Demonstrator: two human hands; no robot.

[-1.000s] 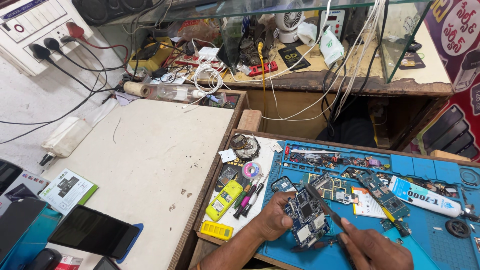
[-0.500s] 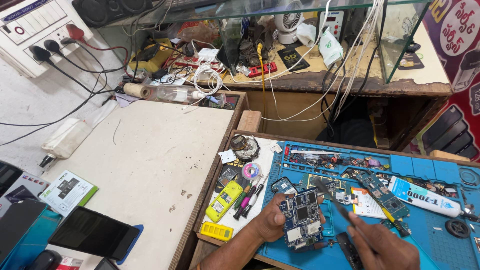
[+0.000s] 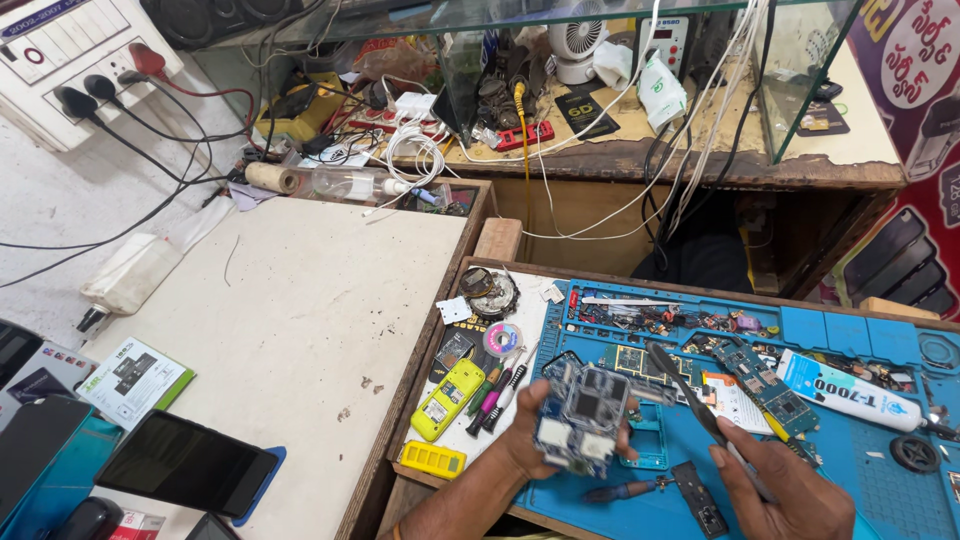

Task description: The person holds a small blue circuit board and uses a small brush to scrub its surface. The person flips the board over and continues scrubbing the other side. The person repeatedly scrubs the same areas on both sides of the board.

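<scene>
My cluttered repair bench spreads out under a glass shelf, with a bare pale worktop (image 3: 290,310) to my left and a blue silicone work mat (image 3: 850,470) in a wooden tray before me. A black smartphone (image 3: 185,465) lies face up near the worktop's front edge. Above the mat, my left hand (image 3: 535,450) grips a blue phone circuit board (image 3: 582,418) by its edges, tilted up towards me. My right hand (image 3: 785,490) is closed around slim metal tweezers (image 3: 685,385), their tips just beside the board. A yellow phone battery (image 3: 448,398) rests left of my hand.
</scene>
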